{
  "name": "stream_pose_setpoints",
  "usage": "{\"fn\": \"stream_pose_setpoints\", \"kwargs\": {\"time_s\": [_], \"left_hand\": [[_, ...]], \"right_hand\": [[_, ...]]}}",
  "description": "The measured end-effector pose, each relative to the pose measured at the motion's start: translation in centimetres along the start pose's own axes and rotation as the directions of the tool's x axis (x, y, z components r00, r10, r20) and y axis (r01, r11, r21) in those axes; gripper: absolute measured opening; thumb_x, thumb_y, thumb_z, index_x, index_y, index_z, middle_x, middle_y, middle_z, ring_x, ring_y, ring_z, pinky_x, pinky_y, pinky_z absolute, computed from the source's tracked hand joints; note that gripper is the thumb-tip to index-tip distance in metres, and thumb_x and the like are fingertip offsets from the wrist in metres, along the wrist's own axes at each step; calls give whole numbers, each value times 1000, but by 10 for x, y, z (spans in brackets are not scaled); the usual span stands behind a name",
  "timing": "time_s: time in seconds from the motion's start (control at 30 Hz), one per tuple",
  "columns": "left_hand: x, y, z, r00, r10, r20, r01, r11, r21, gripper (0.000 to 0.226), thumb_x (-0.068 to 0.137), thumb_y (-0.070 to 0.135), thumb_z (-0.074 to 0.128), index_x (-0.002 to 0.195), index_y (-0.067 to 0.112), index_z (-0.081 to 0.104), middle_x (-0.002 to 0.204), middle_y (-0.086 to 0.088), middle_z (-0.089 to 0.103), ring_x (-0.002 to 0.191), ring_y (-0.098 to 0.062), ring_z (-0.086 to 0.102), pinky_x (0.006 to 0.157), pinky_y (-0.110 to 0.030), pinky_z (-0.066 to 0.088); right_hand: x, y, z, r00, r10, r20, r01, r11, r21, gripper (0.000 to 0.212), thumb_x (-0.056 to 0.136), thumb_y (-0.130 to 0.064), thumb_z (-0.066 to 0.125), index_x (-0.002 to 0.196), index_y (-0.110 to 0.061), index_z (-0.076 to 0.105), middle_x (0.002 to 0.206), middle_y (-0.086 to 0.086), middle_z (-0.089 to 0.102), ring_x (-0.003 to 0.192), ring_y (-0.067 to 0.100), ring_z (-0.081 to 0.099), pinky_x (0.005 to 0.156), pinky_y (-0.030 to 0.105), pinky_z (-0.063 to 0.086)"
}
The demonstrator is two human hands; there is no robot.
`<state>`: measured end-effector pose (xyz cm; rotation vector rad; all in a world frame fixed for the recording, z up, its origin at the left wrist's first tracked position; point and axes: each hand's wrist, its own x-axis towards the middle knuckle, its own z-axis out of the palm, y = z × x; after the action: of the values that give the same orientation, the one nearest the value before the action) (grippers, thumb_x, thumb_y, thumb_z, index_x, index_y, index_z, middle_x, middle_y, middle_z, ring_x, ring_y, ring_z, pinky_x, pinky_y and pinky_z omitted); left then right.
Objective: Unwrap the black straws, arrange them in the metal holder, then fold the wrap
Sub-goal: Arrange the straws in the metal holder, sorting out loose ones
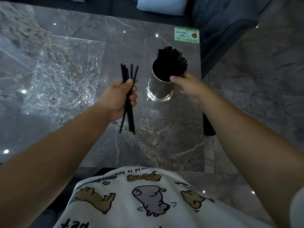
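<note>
My left hand grips a small bunch of black straws, held upright above the table, their ends fanned out above and below the fist. The round metal holder stands right of it, on the marble table. Many black straws lean against the holder's far right wall. My right hand rests at the holder's right rim, thumb on the edge and fingers around the leaning straws. The clear crinkled plastic wrap lies spread flat on the table's left part.
A green and white card lies at the table's far right corner. A dark sofa with a light blue cushion runs behind the table. The table's right edge drops to a grey tiled floor.
</note>
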<state>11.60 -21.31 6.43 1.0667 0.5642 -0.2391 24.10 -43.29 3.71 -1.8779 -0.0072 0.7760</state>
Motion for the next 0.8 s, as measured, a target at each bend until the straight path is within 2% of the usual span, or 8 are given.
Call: {"fn": "stream_pose_setpoints", "kwargs": {"time_s": [0.1, 0.2, 0.3, 0.37, 0.47, 0.57, 0.67, 0.8], "left_hand": [[-9, -1, -9, 1000, 11, -5, -12, 1000, -14, 17, 104, 22, 40, 105, 10, 52, 73, 2, 49, 55, -11, 42, 53, -23, 38], [-17, 0, -19, 999, 35, -4, -35, 997, -65, 17, 103, 20, 42, 91, 13, 51, 72, 1, 50, 56, -11, 46, 56, -25, 43], [-21, 6, -33, 996, 87, -23, -89, 986, -140, 17, 102, 18, 43, 89, 12, 51, 72, 0, 56, 61, -13, 51, 61, -28, 49], [-23, 13, -41, 992, 125, -35, -129, 975, -182, 15, 103, 17, 42, 92, 9, 49, 75, -2, 64, 64, -14, 56, 64, -30, 51], [-25, 26, -50, 983, 176, -53, -184, 957, -223, 13, 103, 16, 41, 93, 8, 46, 75, -4, 63, 63, -15, 58, 66, -31, 51], [-29, 37, -60, 973, 217, -76, -228, 950, -215, 8, 102, 11, 39, 98, 11, 46, 73, -2, 55, 61, -13, 52, 64, -29, 48], [-39, 40, -64, 970, 241, -28, -240, 940, -242, 11, 102, 7, 40, 100, 12, 49, 74, -1, 52, 63, -12, 52, 68, -28, 49], [-50, 38, -71, 968, 250, 19, -231, 919, -319, 13, 101, 4, 41, 92, 11, 47, 78, -4, 58, 70, -16, 60, 82, -33, 52]], "right_hand": [[2, -8, -10, 999, 44, 26, -43, 998, -38, 54, 90, -41, 61, 140, -29, 43, 142, -10, 48, 131, 15, 43, 97, 40, 37], [-15, -6, -6, 977, -9, -211, 25, 997, 74, 63, 86, -56, 58, 141, -32, 39, 144, -7, 47, 129, 15, 46, 100, 40, 39], [-57, 17, 27, 894, -8, -448, 57, 994, 97, 36, 92, -47, 55, 121, -26, 58, 113, -7, 63, 108, 13, 55, 92, 37, 45], [-95, 32, 73, 951, 83, -298, -40, 988, 149, 17, 94, -42, 55, 95, -29, 65, 89, -12, 64, 95, 14, 57, 81, 32, 45], [-136, 32, 143, 989, 143, -26, -135, 973, 187, 11, 91, -43, 58, 93, -34, 65, 95, -13, 69, 99, 14, 63, 79, 27, 48], [-151, 15, 191, 993, 90, 82, -110, 954, 277, 56, 78, -53, 68, 127, -35, 49, 122, -14, 61, 112, 11, 61, 89, 33, 51], [-154, -6, 221, 999, -34, 39, 22, 957, 288, 91, 73, -54, 71, 146, -38, 20, 117, -31, 56, 108, -3, 60, 90, 29, 52], [-149, -19, 235, 977, -68, -200, 140, 917, 373, 32, 88, -26, 68, 118, -21, 58, 90, -14, 68, 75, 8, 64, 76, 28, 55]]}}
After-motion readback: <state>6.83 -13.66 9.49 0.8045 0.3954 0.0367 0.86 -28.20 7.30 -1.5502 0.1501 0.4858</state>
